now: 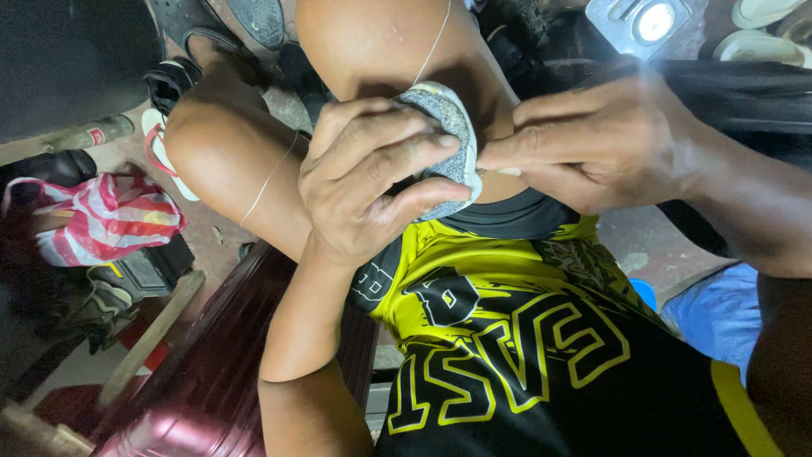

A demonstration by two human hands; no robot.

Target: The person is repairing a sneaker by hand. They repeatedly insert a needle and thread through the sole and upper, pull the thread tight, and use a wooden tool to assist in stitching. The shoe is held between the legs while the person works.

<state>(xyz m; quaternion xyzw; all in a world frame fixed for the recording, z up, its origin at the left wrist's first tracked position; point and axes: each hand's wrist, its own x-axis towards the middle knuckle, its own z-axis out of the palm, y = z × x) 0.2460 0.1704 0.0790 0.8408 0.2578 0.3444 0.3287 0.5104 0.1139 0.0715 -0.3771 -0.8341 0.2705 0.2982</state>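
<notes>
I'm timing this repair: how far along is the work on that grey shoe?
Done: a white thread already runs from the grey shoe over the knee. In hand: the left hand clamps it while the right hand pinches its white edge. Left: probably more stitching, but fingers hide the seam.

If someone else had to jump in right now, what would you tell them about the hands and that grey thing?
Left hand: wrapped around a small grey knitted fabric piece with a white edge, held against the knee.
Right hand: fingertips pinched at the white edge of the piece, as if gripping something too small to see.
A thin white thread runs across the legs, and another strand leads up from the piece.
Done: cannot tell how much is stitched.
Left: probably carry on working along the edge, keeping the left hand's grip firm.
</notes>
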